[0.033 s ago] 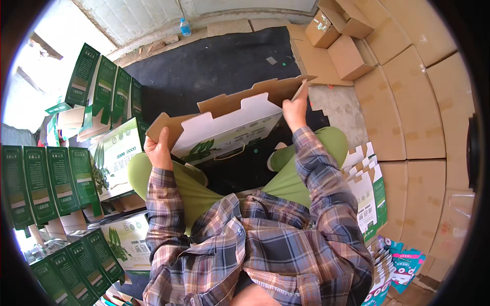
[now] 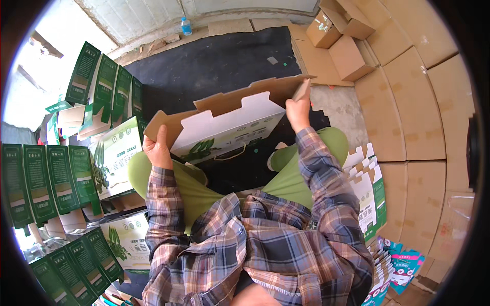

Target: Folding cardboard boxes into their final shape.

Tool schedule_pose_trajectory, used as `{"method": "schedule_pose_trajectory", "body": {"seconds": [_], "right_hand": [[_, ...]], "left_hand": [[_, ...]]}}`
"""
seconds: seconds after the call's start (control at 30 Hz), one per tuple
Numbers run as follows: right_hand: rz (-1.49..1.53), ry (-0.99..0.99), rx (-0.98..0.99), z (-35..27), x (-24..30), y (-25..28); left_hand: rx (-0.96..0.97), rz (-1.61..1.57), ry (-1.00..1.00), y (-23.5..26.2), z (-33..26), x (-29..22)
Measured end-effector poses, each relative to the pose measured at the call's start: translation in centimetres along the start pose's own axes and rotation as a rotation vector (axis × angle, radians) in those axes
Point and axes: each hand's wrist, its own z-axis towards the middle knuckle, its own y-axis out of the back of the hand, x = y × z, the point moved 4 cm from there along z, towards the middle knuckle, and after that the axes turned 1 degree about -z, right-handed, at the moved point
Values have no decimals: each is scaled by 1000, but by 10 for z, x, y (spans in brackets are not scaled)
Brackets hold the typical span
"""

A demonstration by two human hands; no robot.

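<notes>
A carton (image 2: 224, 133), white and printed with green leaves, stands partly unfolded between my knees, its brown inner side showing along the top. At its left end my left hand (image 2: 157, 149) pinches a brown flap, thumb on the inner face. My right hand (image 2: 298, 112) grips the raised flap at the far right end. A thin cord handle (image 2: 232, 154) hangs on the printed face towards me. The carton's underside is hidden from view.
Stacked green-and-white cartons (image 2: 48, 178) fill my left side. Large brown boxes (image 2: 377, 107) form a wall at right, with flattened white-and-green cartons (image 2: 366, 196) beside my right arm. A black mat (image 2: 204, 64) covers the floor ahead. A blue-capped bottle (image 2: 186, 26) stands at the far wall.
Both hands keep their hold on the carton's end flaps. The right hand has shifted slightly right, and the carton's upper edge has moved a little.
</notes>
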Motion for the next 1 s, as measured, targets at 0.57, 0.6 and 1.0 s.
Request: {"method": "schedule_pose_trajectory", "body": {"seconds": [0.57,0.6,1.0], "right_hand": [[620,-530,463,-5,-7,29],[614,-535,453,-6,-8,33],[627,-601,455,-28,-1,48]], "left_hand": [[-144,255,-83,43,26,21],[-135,252,-76,29,24,10],[304,1283,-565,-75,28,-21]]}}
